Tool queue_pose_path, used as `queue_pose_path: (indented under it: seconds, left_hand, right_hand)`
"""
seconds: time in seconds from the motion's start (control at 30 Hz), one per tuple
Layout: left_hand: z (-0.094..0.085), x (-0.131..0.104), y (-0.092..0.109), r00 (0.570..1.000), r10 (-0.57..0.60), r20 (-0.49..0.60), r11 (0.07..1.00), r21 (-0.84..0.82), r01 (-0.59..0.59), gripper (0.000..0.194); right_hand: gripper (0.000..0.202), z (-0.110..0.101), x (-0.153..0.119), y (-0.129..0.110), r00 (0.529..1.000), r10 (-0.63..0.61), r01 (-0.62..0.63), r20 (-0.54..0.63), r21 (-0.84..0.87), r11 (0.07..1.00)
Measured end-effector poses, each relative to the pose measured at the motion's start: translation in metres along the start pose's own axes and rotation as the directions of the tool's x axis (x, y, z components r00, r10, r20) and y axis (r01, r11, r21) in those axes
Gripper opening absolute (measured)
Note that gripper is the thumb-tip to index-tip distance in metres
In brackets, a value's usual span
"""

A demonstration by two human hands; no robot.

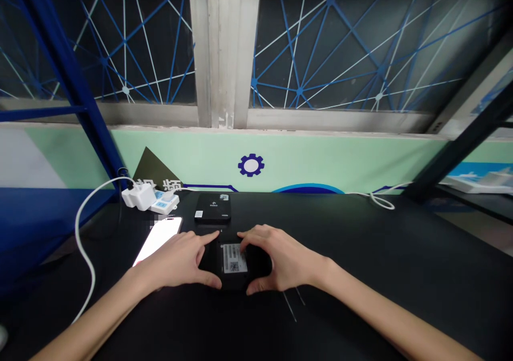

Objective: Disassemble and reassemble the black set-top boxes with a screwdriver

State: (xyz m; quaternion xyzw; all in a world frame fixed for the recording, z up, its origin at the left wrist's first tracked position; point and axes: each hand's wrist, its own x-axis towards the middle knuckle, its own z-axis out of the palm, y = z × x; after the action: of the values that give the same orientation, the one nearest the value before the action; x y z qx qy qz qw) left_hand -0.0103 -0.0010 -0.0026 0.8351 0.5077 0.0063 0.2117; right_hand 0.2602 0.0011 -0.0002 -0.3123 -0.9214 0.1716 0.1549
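A flat black box-shaped device (233,282) lies on the dark table between my hands, a white printed label with a QR code on its upper face. My left hand (180,259) grips its left side, index finger stretched to the far edge and thumb at the near edge. On the other side, my right hand (282,259) curves round it, thumb at the near edge and fingers at the far edge and over the label. Part of the device is hidden by the fingers. Two thin, pale, rod-like pieces (290,306) show just below my right hand.
A second flat black box (212,209) sits behind my hands. To the left lies a phone (160,238) with a glowing white screen. Beyond it are a white plug adapter (139,196), a power strip (165,202) and a looping white cable (78,238). Shelf posts (88,120) flank the table.
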Motion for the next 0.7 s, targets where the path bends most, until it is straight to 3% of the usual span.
queue_pose_path:
  seconds: [0.43,0.57,0.7]
  left_hand:
    - [0.001,0.001,-0.002,1.000,0.008,0.024,0.998,-0.055,-0.007,0.110]
    - [0.001,0.001,-0.003,1.000,0.002,0.022,0.996,-0.089,0.000,0.104]
    - [0.001,0.002,-0.005,1.000,-0.003,0.029,0.996,-0.090,0.006,0.105]
  right_hand:
    - [0.060,0.003,0.001,0.006,1.000,0.004,-0.004,-0.009,0.009,1.000]
    - [0.065,-0.007,-0.002,0.014,0.996,-0.033,0.035,-0.078,0.026,0.999]
    - [0.068,-0.024,-0.004,0.026,0.996,0.044,-0.047,-0.081,-0.032,0.998]
